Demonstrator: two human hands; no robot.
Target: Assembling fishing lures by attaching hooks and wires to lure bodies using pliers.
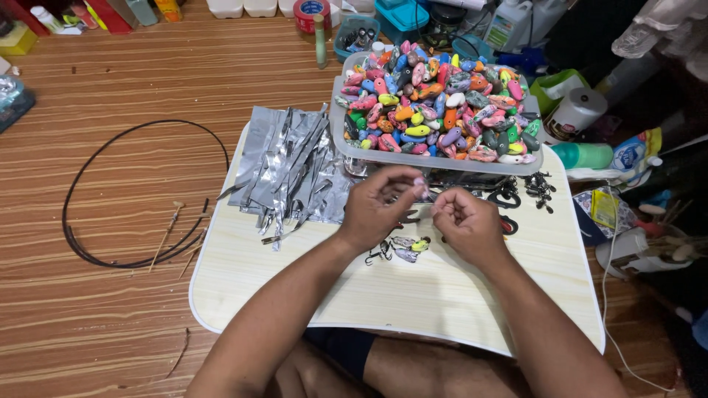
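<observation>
Pinching a small pale lure (419, 182) between its fingertips, the left hand (380, 206) hovered just below the clear tray (337, 125) of painted lures — the right hand (466, 221) was curled beside it, fingertips pressed together. Foil strips (289, 166) lay left of the tray; dark hooks (527, 188) lay below it.

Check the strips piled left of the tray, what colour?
Shiny silver, like foil; the strips lie on the board. Head view shows them best.
</observation>
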